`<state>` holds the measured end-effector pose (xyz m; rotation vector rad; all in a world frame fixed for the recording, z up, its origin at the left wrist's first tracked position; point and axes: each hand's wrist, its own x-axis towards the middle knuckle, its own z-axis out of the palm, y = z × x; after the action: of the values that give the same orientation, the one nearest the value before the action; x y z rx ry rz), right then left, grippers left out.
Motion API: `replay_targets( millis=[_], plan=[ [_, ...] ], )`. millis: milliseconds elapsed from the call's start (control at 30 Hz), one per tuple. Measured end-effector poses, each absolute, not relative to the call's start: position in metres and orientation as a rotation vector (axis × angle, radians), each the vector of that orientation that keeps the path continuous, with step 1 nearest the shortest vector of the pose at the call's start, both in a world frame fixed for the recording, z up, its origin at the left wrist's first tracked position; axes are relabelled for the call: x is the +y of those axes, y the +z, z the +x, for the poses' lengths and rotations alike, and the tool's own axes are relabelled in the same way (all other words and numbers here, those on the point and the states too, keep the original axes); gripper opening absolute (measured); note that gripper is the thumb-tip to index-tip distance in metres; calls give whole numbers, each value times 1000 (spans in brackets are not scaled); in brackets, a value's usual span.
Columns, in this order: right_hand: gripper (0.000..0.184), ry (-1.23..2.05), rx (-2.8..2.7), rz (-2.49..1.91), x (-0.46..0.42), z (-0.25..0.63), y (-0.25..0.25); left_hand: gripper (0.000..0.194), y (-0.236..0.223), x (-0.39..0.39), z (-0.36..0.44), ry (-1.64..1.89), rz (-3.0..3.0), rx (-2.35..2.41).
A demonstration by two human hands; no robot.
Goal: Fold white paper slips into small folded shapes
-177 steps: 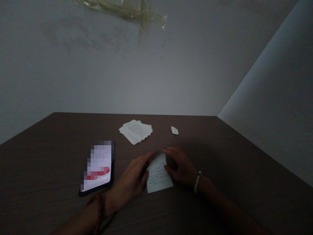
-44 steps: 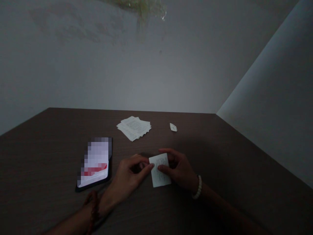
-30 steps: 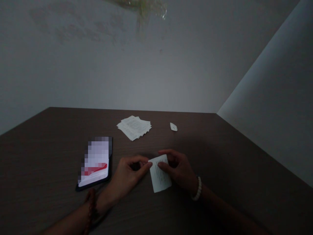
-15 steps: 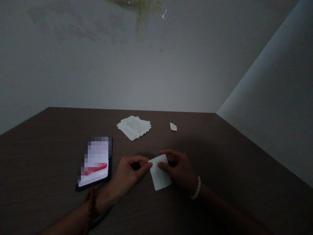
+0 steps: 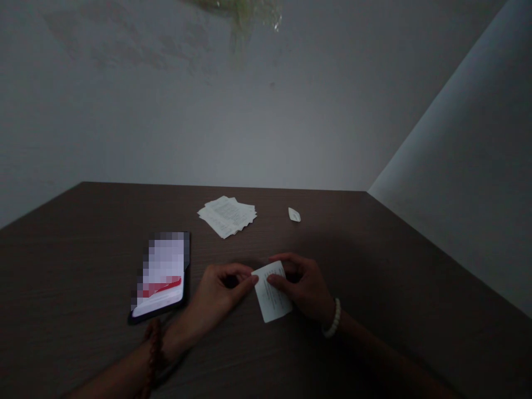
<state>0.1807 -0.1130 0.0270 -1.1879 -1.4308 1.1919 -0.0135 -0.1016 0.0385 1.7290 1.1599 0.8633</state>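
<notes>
Between my hands is a small sheet of printed paper [image 5: 272, 302], folded over into a narrow rectangle and tilted a little. My left hand [image 5: 222, 293] pinches its upper left corner between thumb and fingers. From the right, my right hand [image 5: 305, 285] grips the same paper, its thumb on the printed face and its fingers behind. Those fingers are partly hidden by the paper. A dark beaded bracelet circles my left wrist and a pale beaded one my right.
A phone [image 5: 164, 271] with a lit, blurred screen lies left of my left hand. Further back sit a loose pile of printed papers [image 5: 228, 216] and a small folded white paper [image 5: 294, 214]. The brown table [image 5: 374, 266] meets walls behind and at right.
Nearly six seconds ago the paper was wider and bowed between my hands; now it is folded narrower. Over the last second, hands and paper have hardly moved.
</notes>
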Motion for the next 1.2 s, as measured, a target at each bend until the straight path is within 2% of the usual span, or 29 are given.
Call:
replay_targets(
  millis=[1200],
  plan=[
    [31,1186,-1422,-1176,-112,181,23,27,36,-100,-13,812,1661,1182]
  ],
)
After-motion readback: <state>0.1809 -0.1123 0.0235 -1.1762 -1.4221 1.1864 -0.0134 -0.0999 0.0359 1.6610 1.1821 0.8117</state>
